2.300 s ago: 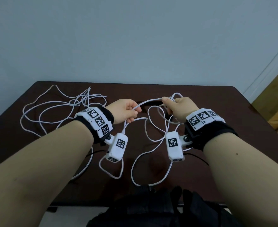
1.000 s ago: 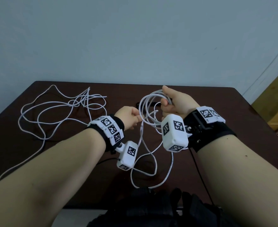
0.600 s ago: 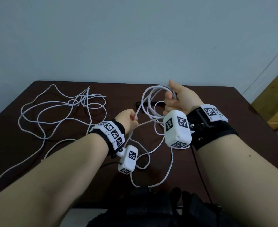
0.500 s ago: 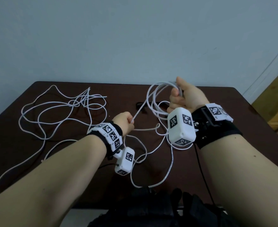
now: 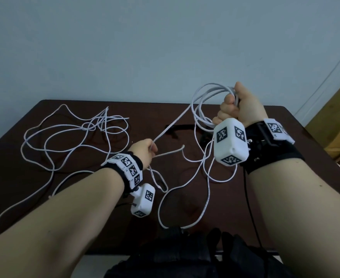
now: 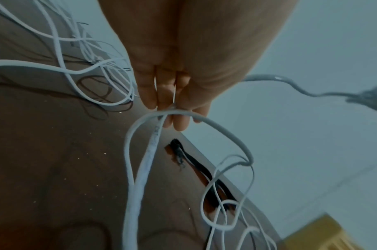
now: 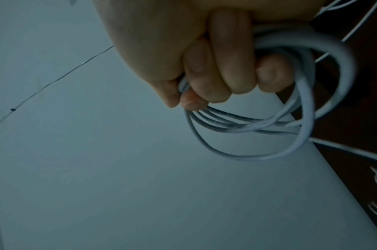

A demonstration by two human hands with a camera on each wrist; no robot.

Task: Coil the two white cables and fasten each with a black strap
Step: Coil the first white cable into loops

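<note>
My right hand (image 5: 236, 109) is raised above the table's far right and grips several loops of a white cable (image 5: 203, 101), seen close in the right wrist view as a coil (image 7: 269, 125) under curled fingers (image 7: 226, 67). From the coil a taut strand runs down left to my left hand (image 5: 145, 152), which pinches that cable (image 6: 153, 135) low over the table's middle. The rest of this cable lies in loose loops (image 5: 185, 197) near the front edge. A second white cable (image 5: 75, 137) sprawls tangled at the left. Black straps (image 5: 177, 129) lie on the table between my hands.
The dark brown table (image 5: 14, 157) meets a pale wall behind. A yellow wooden object (image 5: 337, 121) stands off the right edge. Dark fabric (image 5: 185, 257) sits at the near edge below my arms. A thin black wire (image 5: 251, 207) hangs from my right wrist.
My right hand has lifted higher and to the right with the coil. My left hand has slid down and left along the cable, pulling the strand between them straight.
</note>
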